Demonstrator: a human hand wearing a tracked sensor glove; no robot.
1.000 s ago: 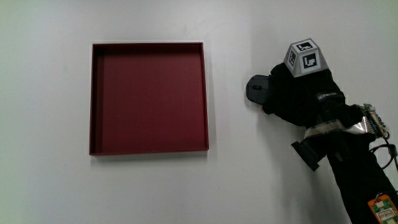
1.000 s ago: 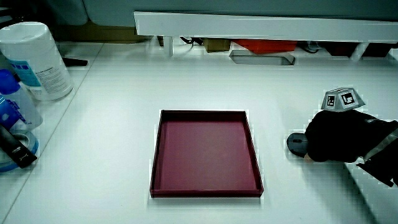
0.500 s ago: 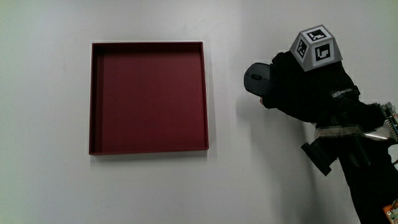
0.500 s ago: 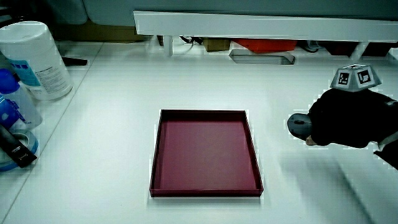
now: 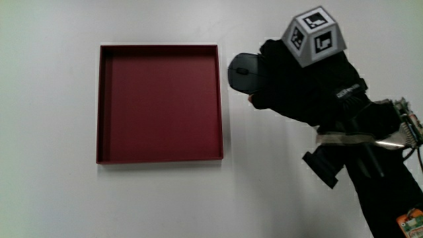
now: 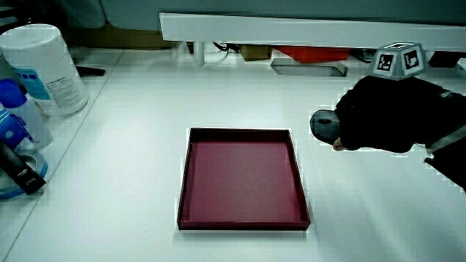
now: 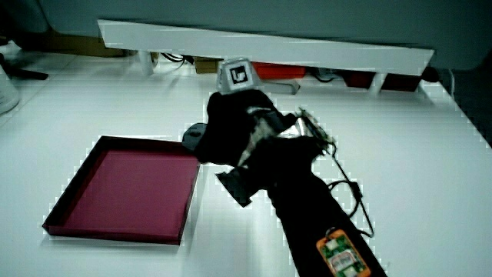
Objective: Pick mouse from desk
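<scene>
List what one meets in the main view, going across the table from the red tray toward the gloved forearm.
red tray → mouse, grasped by the fingers → hand → forearm

One mouse [image 5: 241, 71], one red tray [image 5: 158, 157] (square), one white canister [image 6: 45, 69].

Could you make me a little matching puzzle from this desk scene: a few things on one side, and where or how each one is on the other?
Things:
1. mouse
2. tray
3. patterned cube
4. white canister

States:
A. dark red, with nothing in it
B. on the back of the hand
C. held in the hand's grip, beside the tray
D. standing upright at the table's edge

Pairs: 1-C, 2-A, 3-B, 4-D
</scene>
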